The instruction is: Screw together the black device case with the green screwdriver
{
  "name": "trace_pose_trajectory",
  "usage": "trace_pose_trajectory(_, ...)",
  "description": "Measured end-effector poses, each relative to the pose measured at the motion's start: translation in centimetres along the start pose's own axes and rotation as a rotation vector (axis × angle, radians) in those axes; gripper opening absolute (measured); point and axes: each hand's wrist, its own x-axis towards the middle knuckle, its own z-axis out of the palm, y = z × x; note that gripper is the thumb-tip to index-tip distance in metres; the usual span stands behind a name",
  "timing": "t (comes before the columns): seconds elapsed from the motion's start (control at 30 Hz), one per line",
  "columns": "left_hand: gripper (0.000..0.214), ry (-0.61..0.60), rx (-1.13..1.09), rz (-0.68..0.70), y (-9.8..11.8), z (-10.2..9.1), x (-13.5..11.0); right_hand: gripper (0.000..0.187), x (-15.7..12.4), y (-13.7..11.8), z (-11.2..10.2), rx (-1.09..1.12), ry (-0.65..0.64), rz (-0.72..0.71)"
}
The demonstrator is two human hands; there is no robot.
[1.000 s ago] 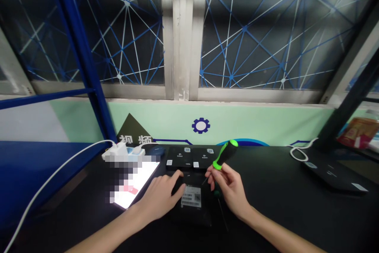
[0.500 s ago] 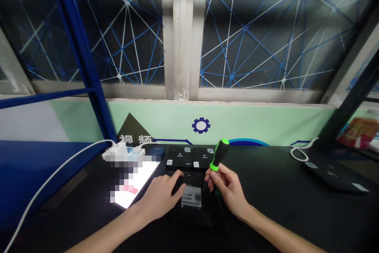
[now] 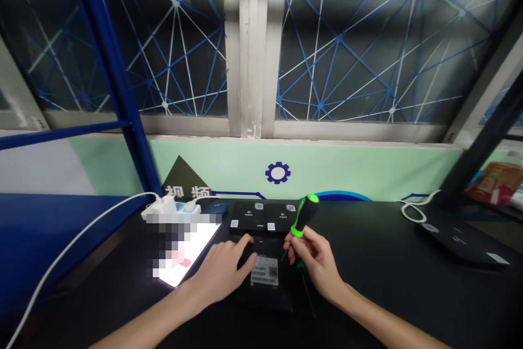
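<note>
A flat black box with a white printed label lies in front of me, label side up. My left hand holds it at the left, thumb near the label and index finger by the far edge. In my right hand is a screwdriver with a black and bright green handle, tilted, held low by thumb and fingers. Its thin shaft points down at the box's right side; I cannot make out where the tip rests. A second, dark green screwdriver lies just right of the box.
Two more black boxes stand behind. To the left are a lit phone, a white power strip with plugs and cable, and a dark blue mouse. Another black device lies far right beside a white cable.
The screwdriver's handle has leaned slightly to the right, and my right hand has shifted a little with it. My left hand and the box hold still.
</note>
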Motion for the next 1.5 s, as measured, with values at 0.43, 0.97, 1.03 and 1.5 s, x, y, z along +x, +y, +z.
trace_pose_trajectory(0.43,0.04,0.006,-0.003,-0.005,0.1,-0.2,0.1,0.033,0.7,0.4,0.1,-0.028,-0.003,0.092)
trace_pose_trajectory(0.97,0.036,0.016,-0.009,0.005,0.0,0.1,0.0,0.03,0.5,0.3,0.1,0.041,-0.059,0.137)
trace_pose_trajectory(1.03,0.036,0.02,-0.01,0.003,0.0,0.1,0.0,0.031,0.7,0.3,0.2,0.067,-0.018,0.147)
trace_pose_trajectory(1.5,0.037,0.014,0.002,0.002,0.0,0.0,0.2,0.031,0.3,0.9,0.3,0.032,-0.099,0.121)
